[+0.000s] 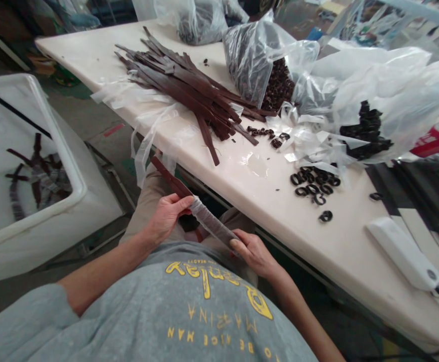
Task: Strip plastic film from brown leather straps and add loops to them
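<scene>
A flat brown strap [170,180] lies across my lap, held between both hands. Clear plastic film [212,221] covers the strap's right part, while its left end is bare. My left hand [168,215] pinches the strap with thumb and fingers where the film begins. Further along, my right hand [255,250] is closed on the film-covered end. On the table above lies a heap of similar brown straps [182,83], with loose clear plastic film [147,133] hanging over the near edge.
The white table [234,176] bears clear bags [247,63] of small dark pieces, loose black rings [312,188] and a white corded device [402,254]. At left stands a white bin [80,186] with film-wrapped brown straps [38,176] inside.
</scene>
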Available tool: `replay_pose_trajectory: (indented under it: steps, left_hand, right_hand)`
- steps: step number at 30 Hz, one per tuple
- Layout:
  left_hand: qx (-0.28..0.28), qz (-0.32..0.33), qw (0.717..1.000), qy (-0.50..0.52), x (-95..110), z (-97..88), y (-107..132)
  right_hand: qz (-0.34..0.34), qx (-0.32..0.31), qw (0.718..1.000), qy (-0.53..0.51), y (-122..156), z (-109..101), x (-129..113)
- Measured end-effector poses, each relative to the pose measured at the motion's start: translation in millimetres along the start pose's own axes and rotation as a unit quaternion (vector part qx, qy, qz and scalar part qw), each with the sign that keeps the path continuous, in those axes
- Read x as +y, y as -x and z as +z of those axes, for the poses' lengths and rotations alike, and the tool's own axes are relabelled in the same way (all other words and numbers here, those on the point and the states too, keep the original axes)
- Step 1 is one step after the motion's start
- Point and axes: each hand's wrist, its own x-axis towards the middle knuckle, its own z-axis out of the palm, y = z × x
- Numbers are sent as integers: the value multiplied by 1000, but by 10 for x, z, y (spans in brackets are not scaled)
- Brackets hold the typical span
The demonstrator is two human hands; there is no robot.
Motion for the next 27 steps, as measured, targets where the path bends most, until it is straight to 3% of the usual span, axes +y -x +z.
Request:
replay_pose_trajectory:
  steps: [5, 8, 14, 18, 22, 27]
  left_hand:
    - [-55, -18, 997, -49, -138, 144, 133]
    - [-93, -23, 991, -89, -131, 140, 153]
    - [-73, 26, 995, -68, 130, -44, -49]
    - [-79, 14, 992, -94, 248, -75, -133]
    - [-79, -39, 991, -98, 207, 14, -104]
    - [-97, -85, 988, -89, 52, 230, 8]
  right_hand:
    - [-31, 34, 999, -3, -199, 159, -239]
    - [-48, 62, 997, 5, -242, 207, -326]
    - [-35, 3, 996, -79, -58, 4, -264]
    - [3, -25, 992, -128, 73, -112, -123]
    - [-20, 66, 993, -99, 54, -111, -69]
    - [-86, 202, 976, -11, -166, 57, -199]
